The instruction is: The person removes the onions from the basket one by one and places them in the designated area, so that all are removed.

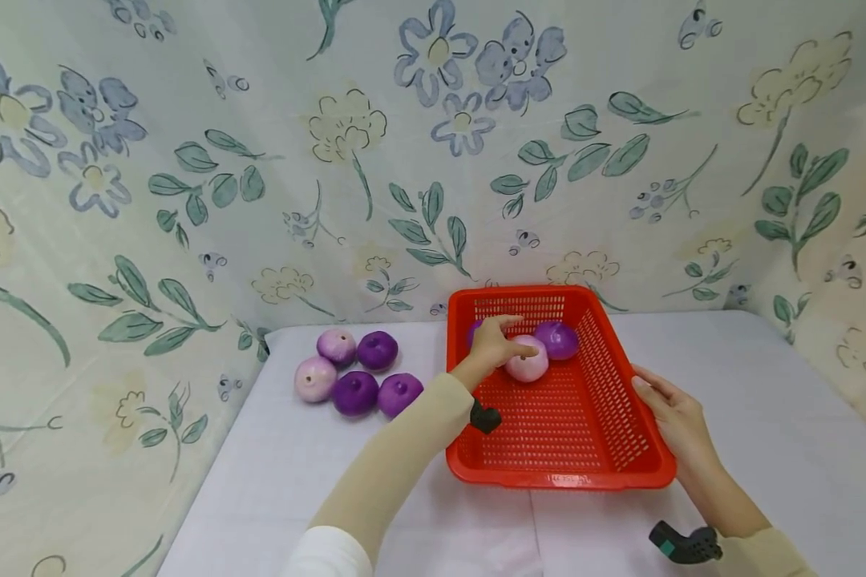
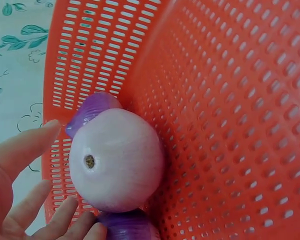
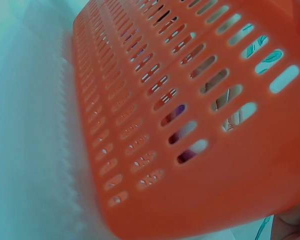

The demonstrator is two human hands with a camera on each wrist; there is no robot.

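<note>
Just beyond the loosely spread fingertips of the left hand (image 1: 492, 346), which grips nothing, sits the pale onion (image 1: 528, 358) in the red basket (image 1: 621, 449), while the right hand (image 1: 674, 421) lies flat-fingered against the basket's side.

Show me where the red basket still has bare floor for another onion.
The near half of the red basket is bare, from the pale onion down to the front rim. The far end is crowded: that onion, a purple onion, another behind the left hand. The right hand rests against the right rim.
</note>
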